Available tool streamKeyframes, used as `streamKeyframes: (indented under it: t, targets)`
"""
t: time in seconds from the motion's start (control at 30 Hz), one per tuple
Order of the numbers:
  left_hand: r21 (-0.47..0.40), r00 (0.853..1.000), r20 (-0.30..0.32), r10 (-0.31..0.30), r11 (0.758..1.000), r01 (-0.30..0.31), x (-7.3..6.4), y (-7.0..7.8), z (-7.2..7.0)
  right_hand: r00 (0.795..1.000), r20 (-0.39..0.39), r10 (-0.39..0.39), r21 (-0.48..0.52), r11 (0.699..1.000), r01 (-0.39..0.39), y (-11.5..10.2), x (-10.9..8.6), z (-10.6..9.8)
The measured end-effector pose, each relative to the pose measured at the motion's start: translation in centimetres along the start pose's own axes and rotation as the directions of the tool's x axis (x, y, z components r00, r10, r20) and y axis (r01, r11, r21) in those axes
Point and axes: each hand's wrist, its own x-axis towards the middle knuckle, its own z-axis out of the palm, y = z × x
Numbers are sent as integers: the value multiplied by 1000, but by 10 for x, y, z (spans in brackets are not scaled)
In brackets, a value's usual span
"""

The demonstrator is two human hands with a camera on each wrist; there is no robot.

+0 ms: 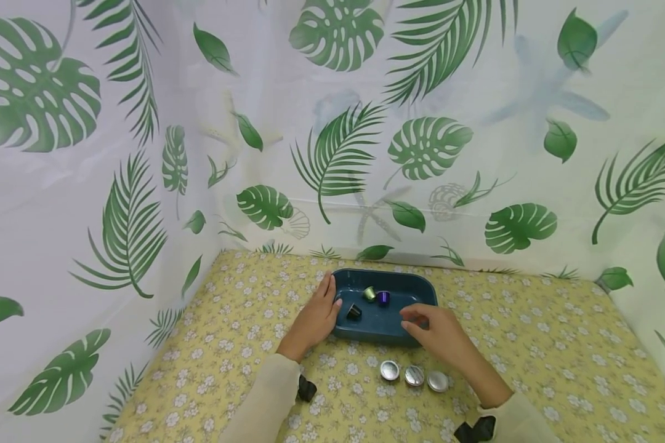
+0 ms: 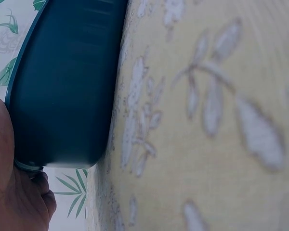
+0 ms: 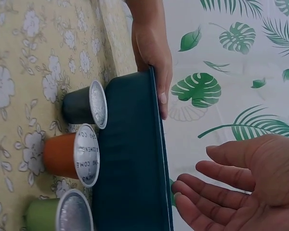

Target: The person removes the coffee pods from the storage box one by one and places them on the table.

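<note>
A dark teal baking dish stands on the table, its left end held by my left hand with the thumb over the rim. Inside it lie a light green coffee capsule, a purple one and a black one. Over the dish's right side hovers my right hand, fingers loosely bent and nothing between them in the right wrist view. In front of the dish, three capsules stand lid up in a row: dark grey, orange and green.
A yellow flowered cloth covers the table. White sheets with green leaf prints hang close behind the dish and along the left side. Dark bands sit at both sleeve cuffs.
</note>
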Motion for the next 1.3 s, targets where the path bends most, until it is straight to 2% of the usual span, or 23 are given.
streamKeyframes:
  t: [0.47, 0.8, 1.3]
  targets:
    - [-4, 1000, 11, 5, 1000, -5, -8, -2, 1, 993, 106, -46, -18, 999, 48, 4, 24, 16]
    - [3, 1000, -3, 28, 1000, -28, -5, 0, -1, 986, 124, -111, -45, 992, 118, 7, 45, 21]
    - [29, 1000, -4, 29, 999, -29, 1, -2, 1, 978, 194, -81, -22, 996, 87, 18, 68, 35]
